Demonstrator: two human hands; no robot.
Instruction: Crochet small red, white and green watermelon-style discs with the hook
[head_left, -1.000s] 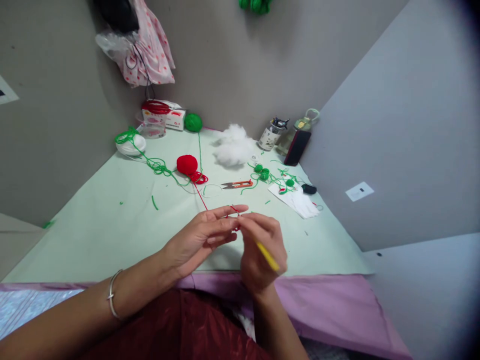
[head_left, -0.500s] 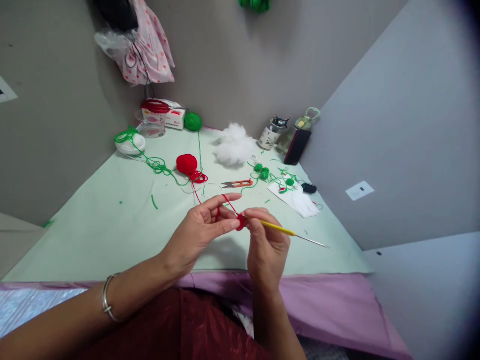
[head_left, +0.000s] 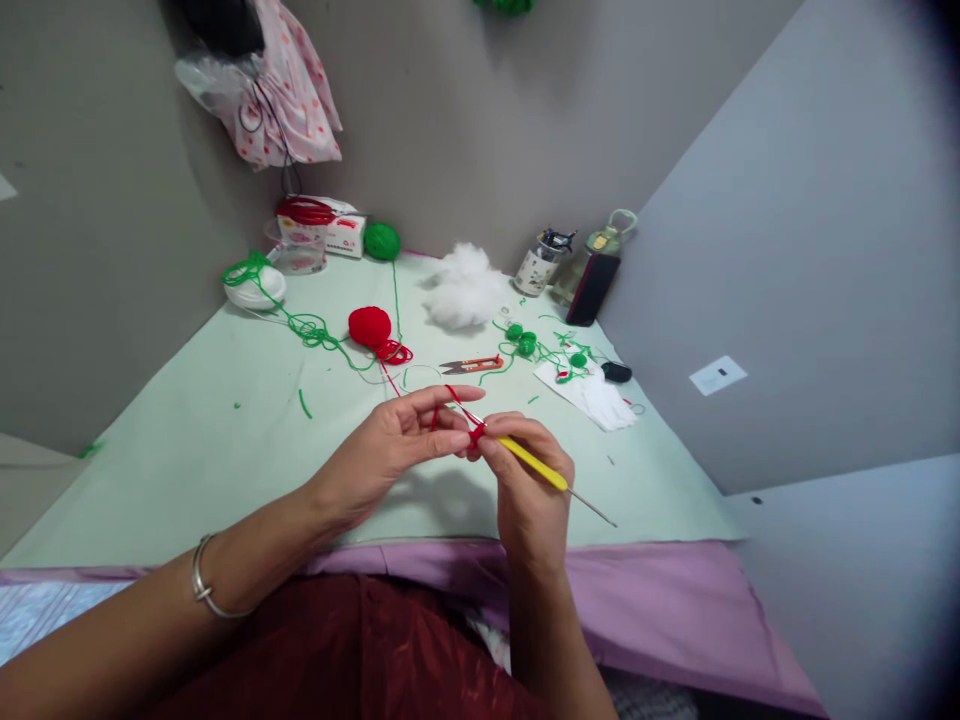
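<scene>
While we pinch a small red piece (head_left: 475,437) on the near side of the ball (head_left: 369,327) and to its right, a stitch could slip, we judge, if the hook (head_left: 532,462) backs out or if the yarn (head_left: 390,378) over our finger goes slack; too hard a pull could cinch the loop instead. Our left hand (head_left: 367,450) is part open, index finger stretched out under the yarn, thumb and fingertips pressed together on the piece. Our right hand (head_left: 535,505) is closed around the hook's yellow handle, thumb against fingers, its bare metal end pointing away from the ball. Whether those right fingertips also touch the piece, we cannot tell. Farther off, the yarn runs back to the ball, where loose red loops at its near right edge could snag under a sharp tug. Snips (head_left: 471,366) lie to the right of the ball, well apart from the yarn. Just left of the ball, a green tangle (head_left: 311,328) could catch the red loops should the ball roll that way.
</scene>
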